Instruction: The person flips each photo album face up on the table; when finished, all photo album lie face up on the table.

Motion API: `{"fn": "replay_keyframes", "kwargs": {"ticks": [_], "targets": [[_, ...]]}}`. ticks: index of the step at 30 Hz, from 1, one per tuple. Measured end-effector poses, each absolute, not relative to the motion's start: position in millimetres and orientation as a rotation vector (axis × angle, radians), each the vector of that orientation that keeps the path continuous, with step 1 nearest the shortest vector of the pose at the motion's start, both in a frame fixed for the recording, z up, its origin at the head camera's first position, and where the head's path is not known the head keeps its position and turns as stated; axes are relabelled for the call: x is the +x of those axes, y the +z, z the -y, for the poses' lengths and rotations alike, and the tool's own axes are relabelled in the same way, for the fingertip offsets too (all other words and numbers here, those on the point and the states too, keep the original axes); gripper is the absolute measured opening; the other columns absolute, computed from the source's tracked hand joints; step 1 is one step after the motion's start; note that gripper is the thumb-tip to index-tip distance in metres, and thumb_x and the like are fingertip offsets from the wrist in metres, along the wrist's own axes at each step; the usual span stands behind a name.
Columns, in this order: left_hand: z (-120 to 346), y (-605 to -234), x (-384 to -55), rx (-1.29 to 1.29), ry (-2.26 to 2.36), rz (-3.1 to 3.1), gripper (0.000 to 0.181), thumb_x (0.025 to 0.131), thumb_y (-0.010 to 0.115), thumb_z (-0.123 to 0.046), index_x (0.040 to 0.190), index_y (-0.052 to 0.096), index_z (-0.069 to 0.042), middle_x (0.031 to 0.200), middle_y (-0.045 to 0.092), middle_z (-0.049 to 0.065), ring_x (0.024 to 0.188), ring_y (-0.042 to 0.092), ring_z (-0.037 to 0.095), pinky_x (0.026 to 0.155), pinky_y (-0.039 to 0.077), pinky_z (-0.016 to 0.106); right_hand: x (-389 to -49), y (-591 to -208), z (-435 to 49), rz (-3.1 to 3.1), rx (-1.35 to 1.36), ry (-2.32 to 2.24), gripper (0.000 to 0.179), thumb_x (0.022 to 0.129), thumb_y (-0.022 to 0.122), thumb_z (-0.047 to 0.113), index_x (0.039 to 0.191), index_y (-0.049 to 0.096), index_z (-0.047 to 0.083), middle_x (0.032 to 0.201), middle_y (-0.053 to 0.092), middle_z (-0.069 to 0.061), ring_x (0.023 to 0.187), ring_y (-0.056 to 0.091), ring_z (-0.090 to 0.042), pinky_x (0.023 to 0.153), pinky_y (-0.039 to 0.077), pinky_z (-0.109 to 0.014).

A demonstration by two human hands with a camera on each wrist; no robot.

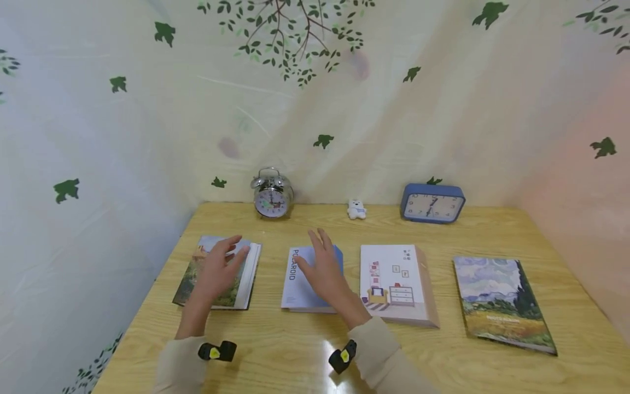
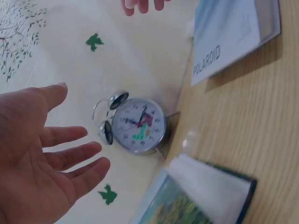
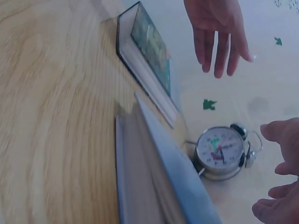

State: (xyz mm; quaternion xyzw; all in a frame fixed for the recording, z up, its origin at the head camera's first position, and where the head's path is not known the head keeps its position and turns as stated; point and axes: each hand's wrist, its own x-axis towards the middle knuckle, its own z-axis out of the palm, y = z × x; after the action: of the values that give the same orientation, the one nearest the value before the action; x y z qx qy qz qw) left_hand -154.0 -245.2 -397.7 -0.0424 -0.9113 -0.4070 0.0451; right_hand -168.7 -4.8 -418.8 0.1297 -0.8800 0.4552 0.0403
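Nearest the camera, two beige sleeves (image 1: 381, 350) reach over a wooden table (image 1: 275, 350), the left hand (image 1: 215, 273) raised above a landscape-covered book (image 1: 232, 295) and the right hand (image 1: 326, 273) above a blue book marked POLAROID (image 1: 297, 290), both hands empty with fingers loosely spread and seemingly clear of the covers, though the angle makes the gap hard to judge. To the right lie a white illustrated book (image 1: 394, 279) and a painted album (image 1: 502, 306); behind stand a silver alarm clock (image 1: 272, 202), a small white bear (image 1: 356, 210) and a blue clock (image 1: 433, 204).
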Motion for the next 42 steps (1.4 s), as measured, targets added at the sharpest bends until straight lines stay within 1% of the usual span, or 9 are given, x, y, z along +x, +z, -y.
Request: {"fn": "replay_keyframes", "kwargs": {"ticks": [6, 12, 17, 20, 22, 24, 27, 34, 42], "targets": [[225.1, -411.3, -153.3, -0.176, -1.306, 2.82, 0.06, 0.099, 0.048, -0.041, 0.144, 0.038, -0.001, 0.145, 0.04, 0.022, 0.131, 0.041, 0.04, 0.104, 0.041, 0.051, -167.8, -435.3, -14.4, 2.708, 0.297, 1.315, 0.071, 0.091, 0.064, 0.033, 0.148, 0.033, 0.005, 0.155, 0.022, -0.022, 0.142, 0.026, -0.04, 0.112, 0.03, -0.052], [204.0, -423.7, -149.0, -0.197, -1.392, 2.87, 0.062, 0.097, 0.053, -0.042, 0.146, 0.038, -0.006, 0.148, 0.04, 0.017, 0.132, 0.043, 0.038, 0.104, 0.042, 0.049, -161.0, -451.1, -24.2, 2.747, 0.222, 1.334, 0.075, 0.09, 0.066, 0.032, 0.148, 0.031, 0.001, 0.154, 0.021, -0.027, 0.141, 0.025, -0.044, 0.113, 0.028, -0.054], [187.1, -434.1, -147.6, -0.171, -1.429, 2.913, 0.062, 0.096, 0.058, -0.03, 0.146, 0.036, 0.0, 0.146, 0.04, 0.022, 0.128, 0.047, 0.042, 0.1, 0.045, 0.051, -155.2, -460.9, -25.3, 2.778, 0.191, 1.373, 0.077, 0.09, 0.066, 0.031, 0.149, 0.027, 0.0, 0.154, 0.02, -0.027, 0.141, 0.024, -0.043, 0.114, 0.026, -0.053], [178.9, -443.6, -150.7, -0.151, -1.42, 2.935, 0.062, 0.094, 0.062, -0.023, 0.143, 0.038, 0.006, 0.14, 0.046, 0.025, 0.12, 0.054, 0.041, 0.096, 0.048, 0.049, -153.2, -466.0, -25.3, 2.798, 0.173, 1.395, 0.079, 0.091, 0.065, 0.032, 0.15, 0.024, 0.001, 0.156, 0.018, -0.025, 0.142, 0.023, -0.042, 0.114, 0.025, -0.051], [174.3, -450.6, -153.8, -0.147, -1.423, 2.937, 0.058, 0.092, 0.064, -0.018, 0.139, 0.042, 0.008, 0.131, 0.054, 0.025, 0.112, 0.059, 0.037, 0.091, 0.052, 0.046, -152.7, -469.2, -25.4, 2.801, 0.167, 1.41, 0.079, 0.091, 0.065, 0.032, 0.151, 0.022, 0.001, 0.156, 0.017, -0.024, 0.143, 0.022, -0.04, 0.115, 0.025, -0.05], [170.0, -456.5, -157.3, -0.133, -1.408, 2.937, 0.05, 0.09, 0.066, -0.013, 0.133, 0.049, 0.008, 0.119, 0.062, 0.021, 0.103, 0.063, 0.031, 0.086, 0.053, 0.043, -152.7, -472.6, -26.3, 2.788, 0.162, 1.43, 0.079, 0.092, 0.064, 0.031, 0.151, 0.021, 0.001, 0.156, 0.018, -0.024, 0.143, 0.023, -0.04, 0.114, 0.025, -0.051], [164.5, -462.7, -161.4, -0.083, -1.388, 2.938, 0.046, 0.089, 0.067, -0.013, 0.13, 0.054, 0.006, 0.109, 0.065, 0.015, 0.096, 0.063, 0.024, 0.084, 0.053, 0.04, -153.2, -477.5, -29.0, 2.765, 0.153, 1.462, 0.076, 0.094, 0.06, 0.029, 0.152, 0.02, 0.001, 0.156, 0.021, -0.022, 0.142, 0.025, -0.039, 0.115, 0.025, -0.051], [158.0, -463.2, -161.2, 0.001, -1.351, 2.982, 0.054, 0.091, 0.066, -0.019, 0.136, 0.049, 0.003, 0.118, 0.062, 0.016, 0.105, 0.061, 0.027, 0.09, 0.051, 0.043, -152.6, -484.9, -37.5, 2.772, 0.17, 1.459, 0.069, 0.097, 0.055, 0.03, 0.152, 0.022, 0.003, 0.154, 0.026, -0.022, 0.141, 0.028, -0.04, 0.114, 0.026, -0.052], [157.8, -462.2, -160.8, -0.036, -1.373, 2.947, 0.053, 0.09, 0.067, -0.019, 0.135, 0.051, 0.004, 0.121, 0.061, 0.018, 0.107, 0.06, 0.029, 0.092, 0.051, 0.044, -154.1, -480.0, -42.6, 2.763, 0.181, 1.438, 0.068, 0.095, 0.058, 0.03, 0.149, 0.029, 0.002, 0.151, 0.031, -0.024, 0.138, 0.032, -0.043, 0.112, 0.029, -0.054]]}}
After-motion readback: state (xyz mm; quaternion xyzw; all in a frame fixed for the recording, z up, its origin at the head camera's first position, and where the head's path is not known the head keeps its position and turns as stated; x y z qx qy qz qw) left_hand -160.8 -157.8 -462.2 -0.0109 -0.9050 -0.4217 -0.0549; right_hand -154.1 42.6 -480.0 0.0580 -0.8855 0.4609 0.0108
